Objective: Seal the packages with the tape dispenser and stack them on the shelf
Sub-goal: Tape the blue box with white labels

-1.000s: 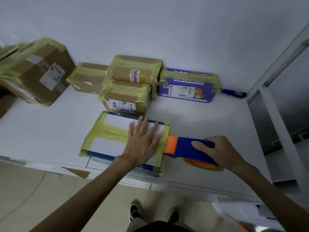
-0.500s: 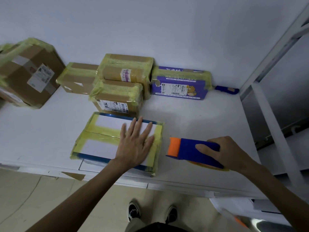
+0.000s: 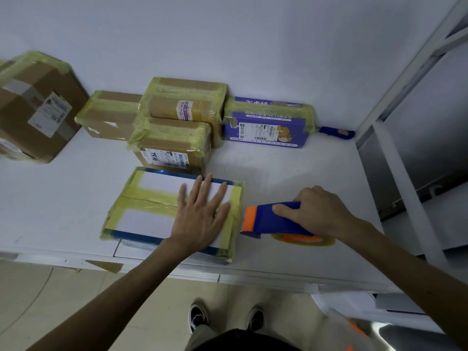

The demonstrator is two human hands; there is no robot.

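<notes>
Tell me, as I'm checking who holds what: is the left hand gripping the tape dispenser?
No, the right hand grips the tape dispenser, while the left hand lies flat on the taped white box.

A flat white package (image 3: 147, 221) banded in yellow tape lies at the front edge of the shelf (image 3: 63, 198); the blue-and-orange tape dispenser (image 3: 273, 224) sits just right of it.

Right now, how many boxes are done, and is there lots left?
Done: five taped packages sit on the shelf. In hand: the left hand presses on the white box, already crossed with yellow tape; the right hand grips the tape dispenser beside it. Left: probably stacking that box with the others.
</notes>
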